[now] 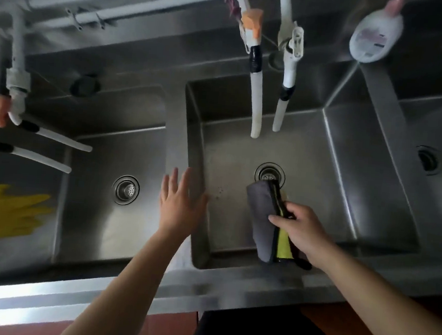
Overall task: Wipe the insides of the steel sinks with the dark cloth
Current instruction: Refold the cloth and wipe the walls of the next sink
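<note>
Three steel sinks sit side by side: a left sink (91, 226), a middle sink (325, 202) and a right sink (429, 125) partly cut off. My right hand (302, 232) grips a folded dark grey cloth (261, 218) with a yellow-green inner side, held over the floor of the middle sink just in front of its drain (269, 173). My left hand (180, 203) hovers open, fingers spread, above the divider between the left and middle sinks, holding nothing.
White hose taps (258, 101) hang over the middle sink's back wall; two more hoses (49, 148) reach over the left sink. Yellow rubber gloves (7, 211) lie at the left sink's edge. A white bottle (376, 34) stands on the back ledge. The left sink's drain (125, 189) is uncovered.
</note>
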Demonstrator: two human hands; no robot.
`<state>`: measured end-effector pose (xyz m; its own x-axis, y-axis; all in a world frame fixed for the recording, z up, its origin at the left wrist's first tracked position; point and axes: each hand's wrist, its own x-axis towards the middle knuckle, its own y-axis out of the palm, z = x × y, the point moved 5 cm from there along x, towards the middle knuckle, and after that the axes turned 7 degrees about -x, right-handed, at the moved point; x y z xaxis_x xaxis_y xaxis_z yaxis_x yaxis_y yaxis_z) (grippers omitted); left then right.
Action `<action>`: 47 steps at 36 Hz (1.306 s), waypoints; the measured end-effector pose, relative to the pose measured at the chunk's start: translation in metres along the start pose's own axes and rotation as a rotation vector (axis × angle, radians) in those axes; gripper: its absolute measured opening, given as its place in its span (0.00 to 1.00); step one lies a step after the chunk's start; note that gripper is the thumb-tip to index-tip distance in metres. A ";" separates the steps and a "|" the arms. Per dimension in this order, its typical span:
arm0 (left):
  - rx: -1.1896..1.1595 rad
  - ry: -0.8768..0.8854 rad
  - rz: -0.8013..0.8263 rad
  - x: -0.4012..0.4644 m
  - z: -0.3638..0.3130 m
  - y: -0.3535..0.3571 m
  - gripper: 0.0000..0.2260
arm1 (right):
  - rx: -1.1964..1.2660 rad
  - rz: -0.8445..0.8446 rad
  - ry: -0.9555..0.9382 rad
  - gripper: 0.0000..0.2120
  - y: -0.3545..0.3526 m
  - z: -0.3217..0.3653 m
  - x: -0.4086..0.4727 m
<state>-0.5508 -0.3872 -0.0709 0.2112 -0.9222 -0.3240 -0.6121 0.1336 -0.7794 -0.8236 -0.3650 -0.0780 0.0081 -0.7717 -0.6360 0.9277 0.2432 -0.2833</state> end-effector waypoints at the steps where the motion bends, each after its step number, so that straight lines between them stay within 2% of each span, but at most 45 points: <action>1: 0.059 -0.002 -0.012 0.013 0.007 0.006 0.36 | -0.007 -0.040 0.024 0.05 -0.007 -0.006 0.010; 4: 0.191 0.012 0.012 0.043 0.026 0.032 0.40 | -0.075 -0.143 0.063 0.05 -0.027 -0.021 0.048; 7: 0.316 0.042 -0.034 0.048 0.033 0.043 0.42 | -0.189 -0.216 0.112 0.10 -0.045 -0.033 0.086; 10: 0.337 0.044 -0.113 0.046 0.034 0.045 0.41 | -0.413 -0.219 0.092 0.03 -0.055 -0.035 0.138; 14: 0.311 0.051 -0.165 0.048 0.034 0.047 0.37 | -0.799 -0.333 -0.040 0.03 -0.055 -0.016 0.211; 18: 0.273 0.065 -0.220 0.046 0.027 0.045 0.35 | -1.031 -0.388 -0.235 0.10 -0.028 -0.007 0.268; 20: 0.255 0.074 -0.244 0.045 0.022 0.043 0.35 | -1.095 -0.302 -0.315 0.16 -0.007 -0.013 0.288; 24: 0.249 0.068 -0.279 0.046 0.019 0.041 0.34 | -1.284 0.066 -0.398 0.28 0.045 -0.050 0.314; 28: 0.265 0.080 -0.312 0.046 0.021 0.041 0.35 | -1.329 0.089 -0.403 0.29 0.060 -0.095 0.319; 31: 0.267 0.093 -0.342 0.047 0.021 0.041 0.34 | -1.283 0.071 -0.373 0.29 0.064 -0.100 0.323; 38: 0.246 0.119 -0.353 0.048 0.023 0.042 0.33 | -1.187 -0.030 -0.411 0.31 0.113 -0.024 0.390; 42: 0.223 0.113 -0.346 0.049 0.025 0.041 0.32 | -1.193 0.028 -0.453 0.30 0.160 0.023 0.427; 47: 0.213 0.111 -0.359 0.049 0.025 0.042 0.32 | -1.240 0.050 -0.535 0.29 0.185 0.017 0.414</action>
<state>-0.5467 -0.4172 -0.1327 0.2914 -0.9558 0.0382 -0.3411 -0.1412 -0.9294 -0.6422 -0.6499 -0.3817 0.4391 -0.8095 -0.3898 -0.0213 0.4243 -0.9053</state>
